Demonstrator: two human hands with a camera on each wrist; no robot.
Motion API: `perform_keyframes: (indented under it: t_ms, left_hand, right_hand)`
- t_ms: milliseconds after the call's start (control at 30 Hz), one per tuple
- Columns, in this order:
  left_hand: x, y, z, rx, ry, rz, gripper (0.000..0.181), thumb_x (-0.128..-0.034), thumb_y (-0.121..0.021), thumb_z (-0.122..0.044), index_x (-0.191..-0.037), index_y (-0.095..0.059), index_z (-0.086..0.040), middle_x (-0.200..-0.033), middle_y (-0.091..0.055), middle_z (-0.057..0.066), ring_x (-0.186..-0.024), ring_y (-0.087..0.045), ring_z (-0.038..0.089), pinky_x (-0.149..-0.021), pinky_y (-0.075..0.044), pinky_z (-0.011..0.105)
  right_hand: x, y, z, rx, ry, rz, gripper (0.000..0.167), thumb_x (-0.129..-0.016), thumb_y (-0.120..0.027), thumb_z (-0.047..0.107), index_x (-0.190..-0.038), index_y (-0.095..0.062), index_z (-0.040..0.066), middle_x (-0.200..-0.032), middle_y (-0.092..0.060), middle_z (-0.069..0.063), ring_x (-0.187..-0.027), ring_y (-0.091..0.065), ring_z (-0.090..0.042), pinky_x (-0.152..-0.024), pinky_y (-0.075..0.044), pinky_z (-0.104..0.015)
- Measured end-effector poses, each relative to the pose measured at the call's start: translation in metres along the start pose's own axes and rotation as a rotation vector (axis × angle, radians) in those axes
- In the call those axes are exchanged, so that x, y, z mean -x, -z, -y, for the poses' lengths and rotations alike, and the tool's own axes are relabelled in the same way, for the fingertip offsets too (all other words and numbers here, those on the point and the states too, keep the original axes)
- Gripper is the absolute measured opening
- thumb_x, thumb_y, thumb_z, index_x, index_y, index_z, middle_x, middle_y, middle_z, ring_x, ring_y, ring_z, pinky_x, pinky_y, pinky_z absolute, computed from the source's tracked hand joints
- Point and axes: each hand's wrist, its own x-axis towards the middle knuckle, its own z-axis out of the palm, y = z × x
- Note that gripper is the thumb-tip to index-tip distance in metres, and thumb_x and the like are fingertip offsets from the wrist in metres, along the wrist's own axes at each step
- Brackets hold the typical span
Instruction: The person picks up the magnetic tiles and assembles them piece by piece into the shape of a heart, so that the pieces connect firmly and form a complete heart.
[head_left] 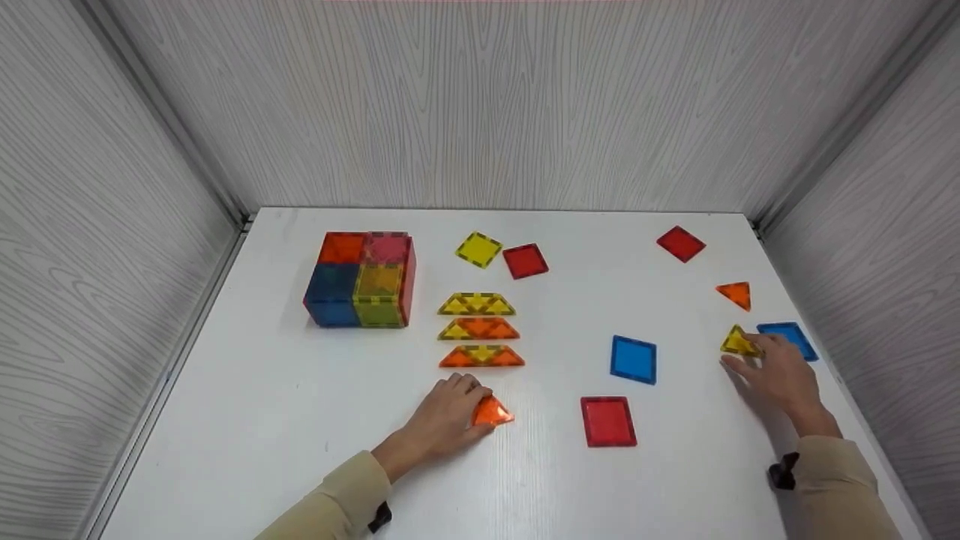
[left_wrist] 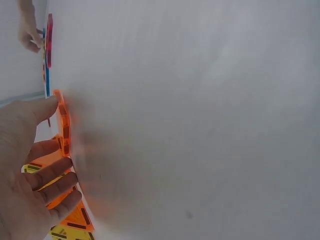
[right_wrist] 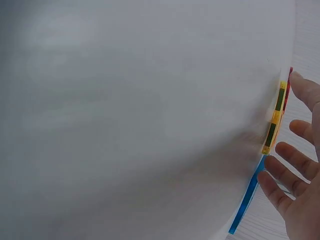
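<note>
My left hand (head_left: pixel 448 414) holds an orange triangular magnetic tile (head_left: pixel 493 411) between thumb and fingers, low over the table. In the left wrist view, that orange tile (left_wrist: pixel 64 127) spans from the thumb tip to the index finger. Just beyond lie three trapezoid rows of yellow and orange triangles, the nearest row (head_left: pixel 481 356) being orange-yellow-orange. At the right, my right hand (head_left: pixel 784 375) reaches over a yellow triangular tile (head_left: pixel 736 341), fingers near its right side and thumb below. The right wrist view shows the fingers spread beside the yellow tile (right_wrist: pixel 274 120). A blue square tile (head_left: pixel 796 339) lies partly under this hand.
A block of coloured square tiles (head_left: pixel 381 313) stands at the back left. Flat squares lie about: yellow (head_left: pixel 478 249), red (head_left: pixel 526 261), another red (head_left: pixel 681 244), blue (head_left: pixel 634 360) and a nearer red (head_left: pixel 608 421). An orange triangle (head_left: pixel 736 295) lies beyond my right hand.
</note>
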Motion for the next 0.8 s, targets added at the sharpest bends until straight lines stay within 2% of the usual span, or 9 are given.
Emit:
perform_keyframes:
  t_ms: [267, 533, 800]
  left_hand:
    - [-0.002, -0.001, 0.002, 0.000, -0.014, 0.005, 0.049, -0.0999, -0.070, -0.048, -0.134, -0.068, -0.013, -0.129, -0.063, 0.007, -0.119, -0.058, 0.024, -0.103, -0.053, 0.043]
    - [-0.001, 0.001, 0.006, 0.004, -0.040, 0.006, 0.047, -0.1002, -0.070, -0.045, -0.135, -0.068, -0.014, -0.131, -0.064, 0.007, -0.121, -0.059, 0.025, -0.103, -0.054, 0.045]
    - [0.000, 0.005, 0.010, 0.028, -0.027, 0.048, 0.045, -0.1016, -0.069, -0.042, -0.139, -0.067, -0.016, -0.135, -0.064, 0.005, -0.124, -0.057, 0.024, -0.108, -0.053, 0.045]
  right_hand:
    - [-0.014, -0.003, 0.005, -0.004, -0.028, 0.069, 0.080, -0.099, -0.068, 0.055, -0.144, -0.052, -0.009, -0.141, -0.048, -0.042, -0.122, -0.049, -0.058, -0.101, -0.048, -0.073]
    - [-0.026, -0.007, 0.011, -0.035, -0.005, 0.061, 0.065, -0.100, -0.071, 0.042, -0.143, -0.057, -0.005, -0.139, -0.053, -0.037, -0.119, -0.053, -0.053, -0.102, -0.049, -0.070]
    - [-0.026, -0.007, 0.018, -0.094, -0.011, 0.065, 0.065, -0.100, -0.071, 0.043, -0.143, -0.059, -0.004, -0.138, -0.055, -0.035, -0.119, -0.053, -0.051, -0.104, -0.049, -0.068]
